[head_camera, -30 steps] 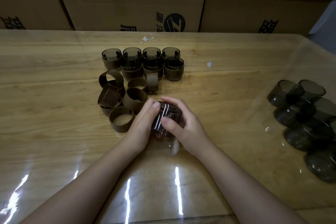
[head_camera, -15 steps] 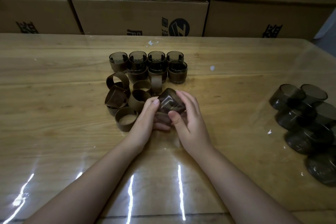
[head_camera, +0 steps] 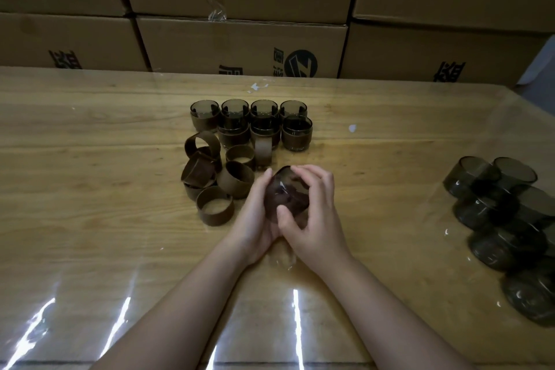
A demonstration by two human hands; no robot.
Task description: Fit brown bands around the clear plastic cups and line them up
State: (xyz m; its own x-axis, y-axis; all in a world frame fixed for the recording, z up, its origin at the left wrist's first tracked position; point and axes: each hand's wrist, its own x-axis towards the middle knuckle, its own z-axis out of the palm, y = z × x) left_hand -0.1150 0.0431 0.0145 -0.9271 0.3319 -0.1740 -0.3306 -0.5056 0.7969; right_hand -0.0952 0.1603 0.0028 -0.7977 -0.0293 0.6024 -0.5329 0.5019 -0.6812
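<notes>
Wooden table (head_camera: 90, 189): both hands, left hand (head_camera: 255, 219) and right hand (head_camera: 315, 219), grip one cup (head_camera: 285, 192).

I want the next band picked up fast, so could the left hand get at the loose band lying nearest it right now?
Probably not yet: the left hand and right hand both grip the cup. The nearest loose band lies uncovered just left, an easy reach once freed.

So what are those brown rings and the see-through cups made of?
The brown rings look like matte leather or stiff card: dull, no shine, holding their curl. The cups look like smoky clear plastic, as you can see through them and they glint.
</notes>
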